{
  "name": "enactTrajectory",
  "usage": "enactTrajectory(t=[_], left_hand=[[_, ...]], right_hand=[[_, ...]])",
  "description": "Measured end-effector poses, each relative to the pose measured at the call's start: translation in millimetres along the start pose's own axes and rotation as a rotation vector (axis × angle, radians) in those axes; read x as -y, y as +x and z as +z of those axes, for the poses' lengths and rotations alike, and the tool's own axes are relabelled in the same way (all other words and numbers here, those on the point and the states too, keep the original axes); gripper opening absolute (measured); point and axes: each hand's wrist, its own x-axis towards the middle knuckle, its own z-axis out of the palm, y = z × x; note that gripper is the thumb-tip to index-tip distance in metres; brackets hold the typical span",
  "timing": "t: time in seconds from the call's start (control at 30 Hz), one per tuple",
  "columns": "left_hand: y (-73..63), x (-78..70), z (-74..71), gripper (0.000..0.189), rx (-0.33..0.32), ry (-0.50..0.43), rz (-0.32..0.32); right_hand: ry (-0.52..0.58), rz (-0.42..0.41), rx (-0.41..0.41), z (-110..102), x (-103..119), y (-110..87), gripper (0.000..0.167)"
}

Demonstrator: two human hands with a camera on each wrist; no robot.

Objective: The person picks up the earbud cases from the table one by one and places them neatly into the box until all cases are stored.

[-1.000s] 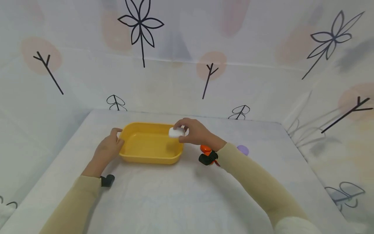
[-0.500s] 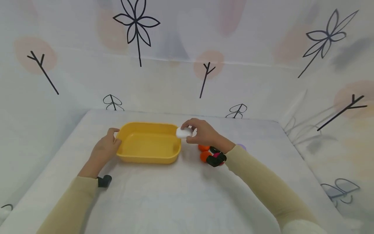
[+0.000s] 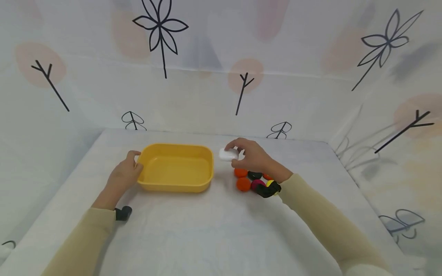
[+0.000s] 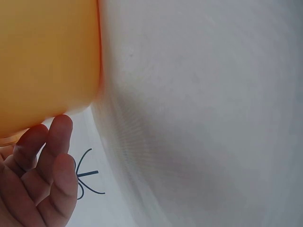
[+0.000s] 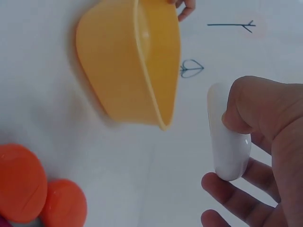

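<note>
In the head view my left hand (image 3: 123, 174) grips the left rim of a yellow rectangular tub (image 3: 177, 189), thumb at the rim. Its curled fingers show against the tub's outer wall (image 4: 47, 56) in the left wrist view. To the right of the tub, above the table, my right hand (image 3: 250, 155) pinches a smooth white rounded block (image 3: 226, 155) between thumb and fingers. From the right wrist, this block (image 5: 225, 146) appears long and upright, with the thumb across its upper part. The bare yellow floor of the tub shows inside.
Below the right hand lie round orange pieces (image 3: 243, 184), with a dark green piece (image 3: 254, 175), a magenta piece (image 3: 258, 184) and a yellow one partly behind the wrist camera. White cloth covers the table (image 3: 172, 230); a patterned cloth wall (image 3: 193, 103) stands behind.
My right hand has moved right, from over the tub's right side to beyond its rim, still holding the white block. More coloured pieces show under it. The left hand stays on the tub.
</note>
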Motion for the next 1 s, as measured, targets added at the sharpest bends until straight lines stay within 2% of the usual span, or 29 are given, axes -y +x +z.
enactTrajectory(t=[0.23, 0.37, 0.5, 1.0], left_hand=[[-1.4, -0.4, 0.3, 0.059, -0.015, -0.001, 0.009], [-2.5, -2.0, -0.6, 0.058, -0.025, 0.000, 0.008], [-3.4, -2.2, -1.1, 0.058, -0.023, 0.001, 0.009], [-5.6, -4.3, -2.5, 0.059, -0.004, -0.005, 0.001]], right_hand=[[0.002, 0.044, -0.014, -7, -13, -14.4, 0.038], [-0.003, 0.043, -0.022, -11, -20, -21.4, 0.038], [-0.016, 0.045, -0.024, -14, -26, -27.3, 0.038], [-0.058, 0.148, -0.033, -23, -62, -65.3, 0.038]])
